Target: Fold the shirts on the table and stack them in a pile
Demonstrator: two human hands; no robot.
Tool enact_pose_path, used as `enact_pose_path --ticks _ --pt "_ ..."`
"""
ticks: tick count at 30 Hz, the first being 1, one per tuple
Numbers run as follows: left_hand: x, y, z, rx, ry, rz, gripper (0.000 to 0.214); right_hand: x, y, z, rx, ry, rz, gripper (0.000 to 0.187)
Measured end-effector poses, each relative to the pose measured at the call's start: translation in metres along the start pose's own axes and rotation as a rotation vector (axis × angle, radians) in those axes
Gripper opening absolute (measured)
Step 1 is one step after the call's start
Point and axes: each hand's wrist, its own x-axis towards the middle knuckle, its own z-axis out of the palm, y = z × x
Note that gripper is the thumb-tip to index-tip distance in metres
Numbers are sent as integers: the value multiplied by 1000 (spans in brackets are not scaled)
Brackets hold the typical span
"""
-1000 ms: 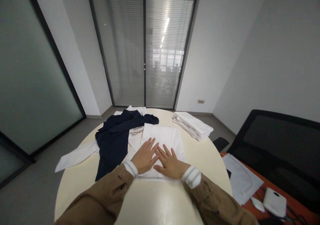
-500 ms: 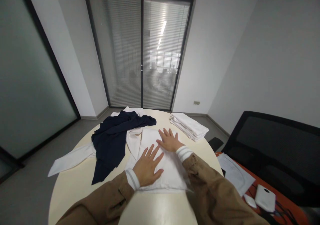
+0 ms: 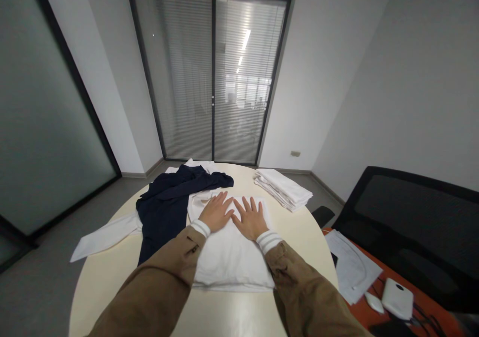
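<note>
A white garment [image 3: 232, 264], folded into a rough rectangle, lies on the round table in front of me. My left hand [image 3: 216, 212] rests on its far left part, palm down with the fingers spread. Beside it, my right hand [image 3: 251, 219] lies flat on the far right part, fingers apart. The two hands almost meet near the middle of the cloth, and neither grips anything. Left of the garment is a crumpled navy garment [image 3: 164, 217], lying over other white clothing whose white sleeve [image 3: 107, 234] hangs past the table's left edge.
A folded white stack [image 3: 283, 188] sits at the table's [image 3: 232, 314] far right edge. To the right are a black mesh chair [image 3: 404, 232] and an orange surface holding papers [image 3: 354, 264], a white mouse [image 3: 374, 302] and a white box-like device [image 3: 397, 298].
My left hand has slid away from me to the garment's far part. My right hand has shifted slightly nearer and stays flat. The cloth under them looks smoother.
</note>
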Motion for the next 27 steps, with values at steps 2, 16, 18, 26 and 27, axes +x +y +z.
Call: enact_pose_path --ticks 2,16,18,26,27 --pt "2 -15 15 10 -22 -134 56 1 4 1 31 15 30 72" --pt "-5 -35 40 -62 127 -290 55 17 38 1 196 -127 267 87" --pt "-5 -40 41 -155 178 -299 54 15 37 2 198 -67 313 85" --pt "6 -52 39 -986 441 -342 74 16 49 7 282 58 502 85" --pt "7 -52 39 -1076 452 -376 79 17 51 8 295 65 503 86"
